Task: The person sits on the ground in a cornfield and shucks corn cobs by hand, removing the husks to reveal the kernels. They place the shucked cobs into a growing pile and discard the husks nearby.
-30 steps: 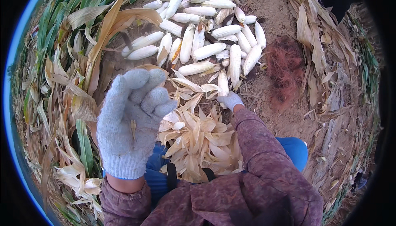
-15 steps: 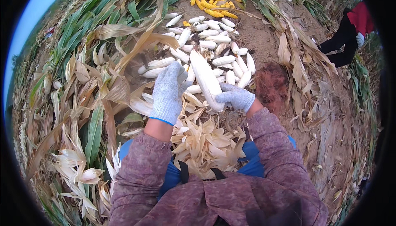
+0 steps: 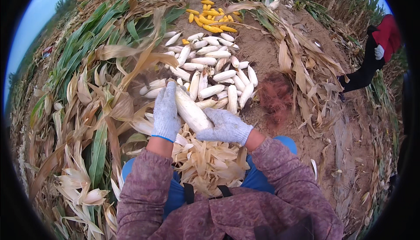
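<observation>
Held ear: a long, smooth, tapered corn ear (image 3: 191,110) in pale, papery husk is held aslant at mid-frame, above the loose husks.
Right hand: the ear's lower end is clasped by the right hand (image 3: 225,126), thumb and fingers closed about it; its knit glove is greyish white.
Left hand: the fingers of the left hand (image 3: 166,113), similarly gloved, are laid nearly straight against the ear's upper end; whether it is pinched there cannot be told, the thumb being hidden.
Husks: crisp, curled, straw-coloured husks (image 3: 210,159) are heaped at lower centre, partly covered by the wrists.
Ears beyond: plump white ears (image 3: 211,91) are strewn across upper centre, many overlapped; bare yellow cobs (image 3: 212,28) are piled at the top.
Silk: a matted, reddish, hair-like tangle (image 3: 274,95) is seen right of centre.
Stalks: ribbon-like leaves (image 3: 98,147), green and brown, are massed at left.
Edges: a red-topped co-worker (image 3: 386,36) is partly lost in the dark rim, upper right.
</observation>
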The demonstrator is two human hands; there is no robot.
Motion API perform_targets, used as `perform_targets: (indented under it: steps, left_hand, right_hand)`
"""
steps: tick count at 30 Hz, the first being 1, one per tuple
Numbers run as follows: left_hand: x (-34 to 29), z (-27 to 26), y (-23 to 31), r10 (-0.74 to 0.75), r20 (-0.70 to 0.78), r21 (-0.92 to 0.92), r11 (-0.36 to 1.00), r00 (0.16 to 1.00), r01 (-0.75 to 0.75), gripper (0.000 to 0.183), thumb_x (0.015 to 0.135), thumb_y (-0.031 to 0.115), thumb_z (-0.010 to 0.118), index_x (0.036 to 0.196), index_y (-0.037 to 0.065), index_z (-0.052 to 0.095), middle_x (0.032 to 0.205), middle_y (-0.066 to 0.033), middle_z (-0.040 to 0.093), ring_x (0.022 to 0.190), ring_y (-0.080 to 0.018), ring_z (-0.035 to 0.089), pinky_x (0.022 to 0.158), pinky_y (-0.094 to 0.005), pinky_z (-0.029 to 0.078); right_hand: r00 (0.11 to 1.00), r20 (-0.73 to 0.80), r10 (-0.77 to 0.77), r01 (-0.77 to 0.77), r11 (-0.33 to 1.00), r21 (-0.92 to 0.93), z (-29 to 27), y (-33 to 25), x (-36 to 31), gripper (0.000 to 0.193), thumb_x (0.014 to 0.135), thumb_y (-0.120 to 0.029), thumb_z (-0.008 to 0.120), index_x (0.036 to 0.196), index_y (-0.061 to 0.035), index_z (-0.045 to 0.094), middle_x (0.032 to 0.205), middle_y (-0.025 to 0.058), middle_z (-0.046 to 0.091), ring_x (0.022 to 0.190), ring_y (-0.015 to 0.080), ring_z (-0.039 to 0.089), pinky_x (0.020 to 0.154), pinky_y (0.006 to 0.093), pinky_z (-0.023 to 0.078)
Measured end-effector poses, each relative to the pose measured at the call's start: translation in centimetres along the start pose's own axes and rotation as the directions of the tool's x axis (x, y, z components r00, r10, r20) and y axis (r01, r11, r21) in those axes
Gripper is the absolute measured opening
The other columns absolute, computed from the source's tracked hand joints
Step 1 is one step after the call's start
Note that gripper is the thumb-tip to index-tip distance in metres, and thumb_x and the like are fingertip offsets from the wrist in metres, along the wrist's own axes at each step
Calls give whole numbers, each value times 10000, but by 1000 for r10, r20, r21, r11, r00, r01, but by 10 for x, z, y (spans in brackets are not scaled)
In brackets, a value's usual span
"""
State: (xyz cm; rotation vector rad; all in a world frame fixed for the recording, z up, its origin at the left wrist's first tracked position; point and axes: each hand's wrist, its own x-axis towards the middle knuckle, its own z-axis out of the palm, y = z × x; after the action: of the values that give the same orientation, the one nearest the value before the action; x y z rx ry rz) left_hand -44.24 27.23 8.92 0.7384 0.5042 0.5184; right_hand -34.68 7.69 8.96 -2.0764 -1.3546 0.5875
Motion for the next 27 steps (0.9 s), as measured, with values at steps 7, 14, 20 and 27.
perform_targets:
  steps: [7, 14, 20, 27]
  left_hand:
    - [-5, 2, -45, -109, -28, 1, 994, 994, 109, 380, 1041, 254, 706, 1331, 31, 604, 1134, -111, 690, 987, -245, 704, 847, -415, 619]
    - [10, 1, -52, -248, 7, -86, 965, 969, 248, 410, 1073, 339, 650, 1336, 29, 591, 1020, -165, 721, 845, -329, 736, 754, -488, 657]
    - [4, 6, -46, -226, 59, -125, 965, 972, 232, 503, 1082, 466, 612, 1393, 71, 585, 1064, -163, 735, 883, -334, 751, 777, -508, 668]
    - [-1, 9, -45, -291, 72, -107, 949, 954, 297, 449, 1102, 454, 573, 1369, 93, 582, 1095, -132, 713, 871, -308, 741, 752, -492, 672]
  right_hand:
    - [984, 30, 176, -178, 945, 274, -6, -17, 8, 719, 966, -551, 679, 1408, 14, 622, 1317, 207, 699, 1177, 314, 685, 995, 394, 543]
    - [976, 33, 215, -148, 543, 826, 0, 39, -2, 424, 1098, -248, 532, 1465, -50, 610, 1174, 46, 732, 846, 83, 617, 749, 247, 560]
    - [932, -289, 220, -84, 905, 417, -25, 37, 2, 408, 1100, -205, 488, 1464, -73, 617, 1187, 119, 739, 889, 115, 670, 800, 296, 602]
    - [947, -151, 284, -105, 717, 690, -25, 36, -4, 425, 1083, -149, 506, 1483, -47, 604, 1217, 102, 718, 914, 138, 687, 820, 315, 617]
